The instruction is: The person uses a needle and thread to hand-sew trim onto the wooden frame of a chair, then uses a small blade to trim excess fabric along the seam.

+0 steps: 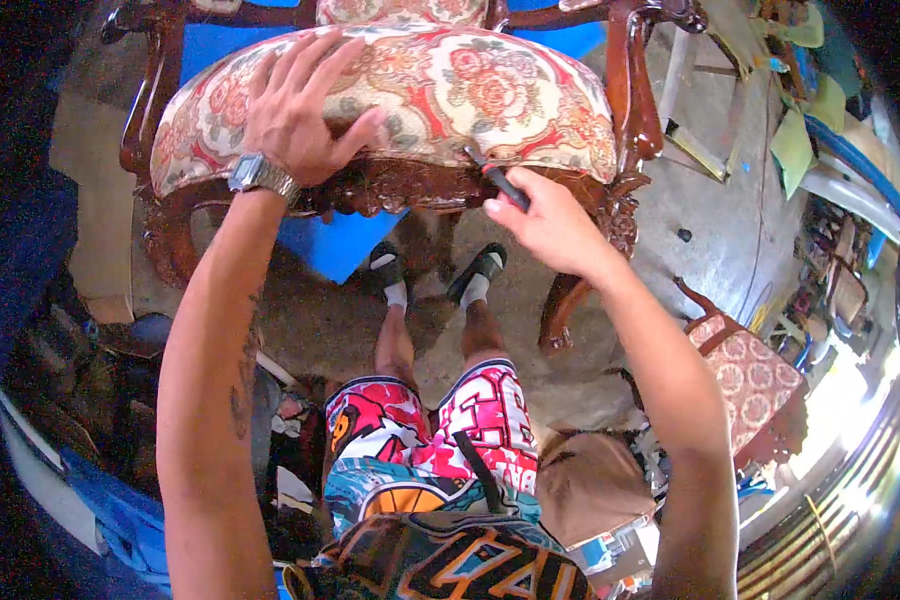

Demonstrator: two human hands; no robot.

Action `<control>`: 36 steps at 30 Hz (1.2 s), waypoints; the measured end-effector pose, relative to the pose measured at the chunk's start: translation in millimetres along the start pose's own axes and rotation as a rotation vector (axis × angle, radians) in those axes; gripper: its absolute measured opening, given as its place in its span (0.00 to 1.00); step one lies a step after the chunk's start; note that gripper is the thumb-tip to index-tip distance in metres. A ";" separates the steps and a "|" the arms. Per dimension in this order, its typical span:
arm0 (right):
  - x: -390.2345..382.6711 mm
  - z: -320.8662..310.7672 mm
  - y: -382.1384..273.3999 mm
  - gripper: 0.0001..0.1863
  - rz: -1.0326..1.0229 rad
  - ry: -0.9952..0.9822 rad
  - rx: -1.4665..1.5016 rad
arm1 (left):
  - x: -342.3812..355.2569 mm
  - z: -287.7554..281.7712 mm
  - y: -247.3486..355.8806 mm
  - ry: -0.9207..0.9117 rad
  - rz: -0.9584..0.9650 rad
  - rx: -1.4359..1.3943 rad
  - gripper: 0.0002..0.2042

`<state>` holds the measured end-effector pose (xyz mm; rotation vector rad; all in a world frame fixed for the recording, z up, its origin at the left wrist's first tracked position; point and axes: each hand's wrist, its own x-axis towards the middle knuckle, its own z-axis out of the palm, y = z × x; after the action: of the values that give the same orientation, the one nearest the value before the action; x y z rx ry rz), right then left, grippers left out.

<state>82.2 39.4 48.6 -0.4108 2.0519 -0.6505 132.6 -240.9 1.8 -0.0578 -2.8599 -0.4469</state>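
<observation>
Closest to the camera was your black shirt with an orange print (pixel 460 560). Beyond it, your left hand (pixel 300 125) lay on the rounded, red-and-cream floral fabric seat (pixel 490 90) of a glossy brown carved wooden chair (pixel 630 80), its fingers spread apart and gripping nothing, probably to steady the padding. Your right hand (pixel 542 222) had its fingers clamped on a slim black-and-red-handled tool (pixel 507 187), whose tip appeared to meet the fabric just above the seat's front edge; that grip likely let you control the point. The seat was ahead of your feet. On your right, a white-and-blue boxlike container (pixel 612 556) sat near a brown, soft-looking bulk (pixel 590 480); you could not tell what it held.
</observation>
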 end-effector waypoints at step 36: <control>7.3 -46.4 -14.0 0.19 -0.194 0.044 -0.458 | 12.3 -10.2 36.1 -0.131 -0.110 0.063 0.33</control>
<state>39.3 37.7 72.5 -0.8745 2.2167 -0.2950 125.8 -209.6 24.9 0.0857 -3.0148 -0.3867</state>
